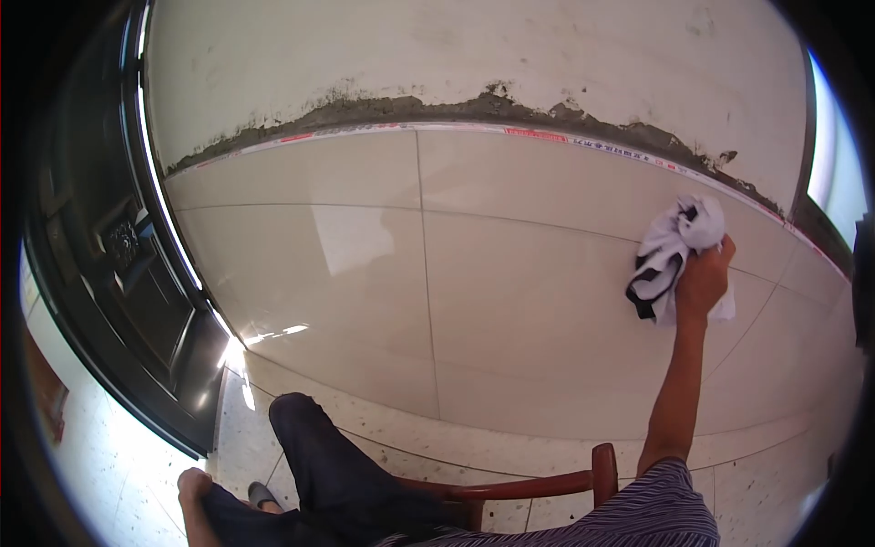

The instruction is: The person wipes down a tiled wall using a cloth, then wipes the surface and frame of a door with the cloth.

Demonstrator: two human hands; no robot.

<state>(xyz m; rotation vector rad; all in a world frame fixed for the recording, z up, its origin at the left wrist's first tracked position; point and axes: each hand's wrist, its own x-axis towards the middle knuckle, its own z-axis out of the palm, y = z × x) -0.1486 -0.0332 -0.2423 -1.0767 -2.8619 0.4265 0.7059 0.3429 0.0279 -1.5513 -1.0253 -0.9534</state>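
My right hand (702,281) is closed on a bunched white cloth (673,244) with black patches. The arm is stretched out, and the cloth lies against the glossy beige wall tiles (529,301). Part of the cloth hangs loose below and beside the hand. At the lower left, my left hand (193,483) rests on my dark trouser leg near the knee, away from the wall. Its fingers are too small and unclear to make out.
A red-brown wooden chair (538,486) stands beneath me. Printed tape (538,135) runs along the tiles' top edge, below rough grey mortar and a stained white wall (583,55). On the left is a dark panelled door (137,264). Bright light falls on the speckled floor (118,474).
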